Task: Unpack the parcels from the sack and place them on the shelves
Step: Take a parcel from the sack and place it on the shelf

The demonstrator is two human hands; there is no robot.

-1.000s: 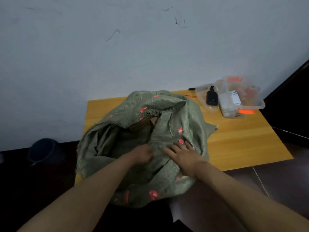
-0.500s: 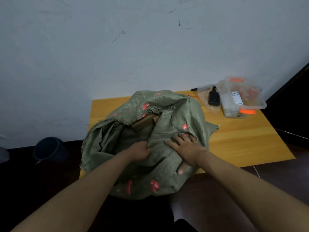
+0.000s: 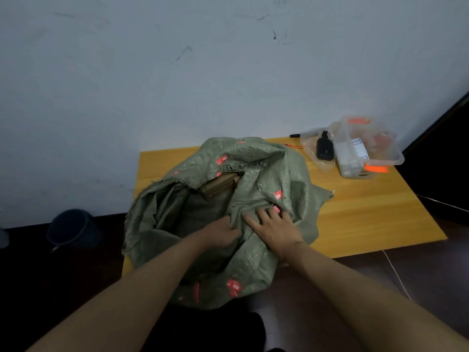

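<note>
Woven sack (image 3: 256, 252) gripped by left hand (image 3: 220, 234), flat right hand (image 3: 272, 228), beside plastic tub (image 3: 385, 158).

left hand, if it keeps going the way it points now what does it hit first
The left hand grips a fold of the sack and points into its mouth; beyond lies dark sack lining, then probably the brown parcel. Depth is unclear.

A green woven sack (image 3: 256, 199) lies on the wooden table (image 3: 368, 212), mouth open, a brown parcel (image 3: 219, 185) visible inside. The left hand (image 3: 220, 235) holds a grip on the sack's edge; the right hand (image 3: 275, 227) presses flat on the fabric. A clear plastic container (image 3: 368, 148) sits at the table's far corner.
</note>
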